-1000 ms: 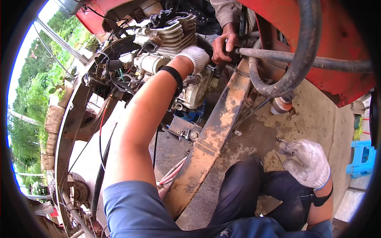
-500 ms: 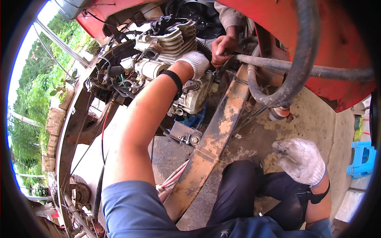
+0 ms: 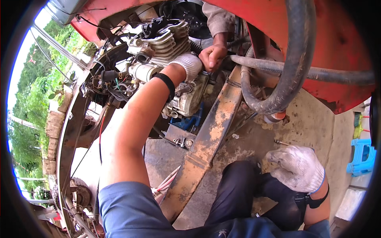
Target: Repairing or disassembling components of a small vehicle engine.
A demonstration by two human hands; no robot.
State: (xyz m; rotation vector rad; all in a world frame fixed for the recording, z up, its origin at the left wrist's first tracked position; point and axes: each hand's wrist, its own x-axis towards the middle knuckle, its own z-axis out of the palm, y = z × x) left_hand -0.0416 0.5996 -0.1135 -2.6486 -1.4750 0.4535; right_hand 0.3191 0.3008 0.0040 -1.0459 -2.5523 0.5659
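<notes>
My left hand [image 3: 189,65], in a white knit glove, reaches to the right side of a finned metal engine [image 3: 170,45]. Its fingers are hidden behind the back of the glove. Close beside it, a co-worker's bare hand [image 3: 213,56] is curled near the engine and a dark hose end. My right hand [image 3: 299,166], in a soiled white glove, hovers over my right knee with its fingers curled. A thin metal rod [image 3: 282,142] shows just beyond that glove; whether it is held or lies on the floor I cannot tell.
A rusty frame beam [image 3: 210,139] runs diagonally between me and the engine. A thick black hose [image 3: 295,59] loops down before a red body panel [image 3: 341,47]. Loose wiring [image 3: 115,81] hangs left of the engine. A blue plastic stool [image 3: 361,156] stands at the far right.
The view has shifted slightly, moving the engine leftward in the picture. My left hand stays at the engine. The co-worker's hand has turned and lowered a little. The thin rod has come into sight.
</notes>
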